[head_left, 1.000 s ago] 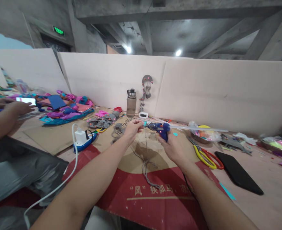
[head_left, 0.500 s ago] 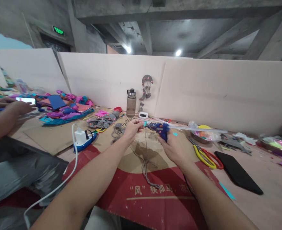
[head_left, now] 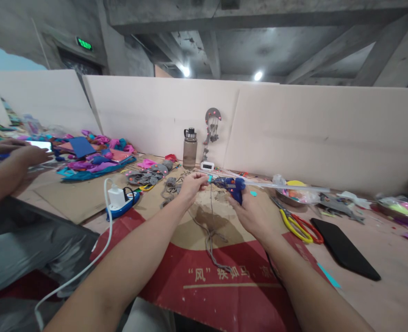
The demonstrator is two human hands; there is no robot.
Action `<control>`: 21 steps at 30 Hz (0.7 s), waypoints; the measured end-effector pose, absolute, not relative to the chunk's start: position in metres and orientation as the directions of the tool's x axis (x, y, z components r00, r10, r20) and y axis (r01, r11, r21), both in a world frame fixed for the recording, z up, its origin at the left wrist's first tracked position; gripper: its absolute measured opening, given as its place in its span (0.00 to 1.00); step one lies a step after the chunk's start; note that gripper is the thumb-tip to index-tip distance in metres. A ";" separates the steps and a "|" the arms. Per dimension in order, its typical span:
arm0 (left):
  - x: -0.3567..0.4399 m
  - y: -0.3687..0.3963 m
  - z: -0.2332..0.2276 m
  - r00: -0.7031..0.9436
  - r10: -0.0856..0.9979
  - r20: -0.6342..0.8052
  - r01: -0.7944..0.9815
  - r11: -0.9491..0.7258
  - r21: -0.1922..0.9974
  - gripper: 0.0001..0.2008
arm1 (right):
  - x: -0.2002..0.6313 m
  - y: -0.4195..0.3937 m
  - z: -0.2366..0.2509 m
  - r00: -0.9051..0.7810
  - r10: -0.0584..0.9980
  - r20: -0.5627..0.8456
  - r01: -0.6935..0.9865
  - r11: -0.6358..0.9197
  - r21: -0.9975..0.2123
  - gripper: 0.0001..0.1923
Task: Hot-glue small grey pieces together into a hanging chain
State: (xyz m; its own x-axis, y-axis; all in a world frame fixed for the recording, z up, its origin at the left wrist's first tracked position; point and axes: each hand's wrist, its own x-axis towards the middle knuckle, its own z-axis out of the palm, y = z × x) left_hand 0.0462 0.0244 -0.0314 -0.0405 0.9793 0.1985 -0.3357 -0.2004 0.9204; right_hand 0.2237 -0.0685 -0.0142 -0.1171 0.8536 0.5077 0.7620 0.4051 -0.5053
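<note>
My right hand [head_left: 254, 213] grips a blue hot glue gun [head_left: 234, 186] with a clear glue stick [head_left: 287, 186] sticking out of its back to the right. The gun's nozzle points left at a small teal piece [head_left: 210, 178] pinched in the fingers of my left hand [head_left: 192, 184]. A grey cord [head_left: 211, 230] hangs from that piece down onto the cardboard. Both hands are held just above the brown and red cardboard sheet [head_left: 225, 276].
Yellow and red scissors [head_left: 299, 226] and a black phone [head_left: 344, 249] lie to the right. A water bottle [head_left: 190, 148], a white timer [head_left: 207, 165] and grey felt pieces [head_left: 148, 175] sit behind. A power strip with charger [head_left: 121, 200] is left. Another person's hands [head_left: 17, 157] work at far left.
</note>
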 end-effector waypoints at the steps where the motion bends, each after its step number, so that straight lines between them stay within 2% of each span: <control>1: 0.046 0.024 -0.031 -0.040 0.980 0.196 -0.338 -0.198 0.920 0.13 | 0.223 -0.069 -0.014 -0.122 0.851 0.510 0.764 0.409 -0.499 0.17; 7: 0.046 0.023 -0.031 -0.036 0.979 0.199 -0.329 -0.200 0.923 0.13 | 0.218 -0.077 -0.009 -0.117 0.897 0.426 0.868 0.301 -0.395 0.18; 10: 0.046 0.024 -0.032 -0.032 0.978 0.208 -0.331 -0.207 0.921 0.14 | 0.218 -0.080 -0.008 -0.172 0.878 0.447 0.892 0.331 -0.307 0.17; 12: 0.045 0.024 -0.033 -0.035 0.977 0.209 -0.332 -0.209 0.920 0.14 | 0.219 -0.080 -0.009 -0.190 0.854 0.484 0.886 0.362 -0.291 0.16; 17: 0.043 0.025 -0.033 -0.040 0.981 0.188 -0.362 -0.190 0.913 0.14 | 0.226 -0.070 -0.012 -0.140 0.851 0.505 0.782 0.408 -0.471 0.17; 19: 0.043 0.025 -0.032 -0.036 0.985 0.168 -0.374 -0.169 0.912 0.14 | 0.231 -0.064 -0.014 -0.079 0.828 0.555 0.709 0.438 -0.553 0.17; 21: 0.043 0.024 -0.031 -0.025 0.988 0.149 -0.373 -0.148 0.916 0.14 | 0.237 -0.058 -0.016 0.008 0.837 0.547 0.647 0.412 -0.641 0.16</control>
State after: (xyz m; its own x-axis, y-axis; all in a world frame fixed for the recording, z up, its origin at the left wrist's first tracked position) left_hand 0.0434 0.0241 -0.0308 -0.0248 0.9885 0.1493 -0.3733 -0.1477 0.9159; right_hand 0.2374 -0.0581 -0.0159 0.0081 0.8373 0.5467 0.6470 0.4124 -0.6413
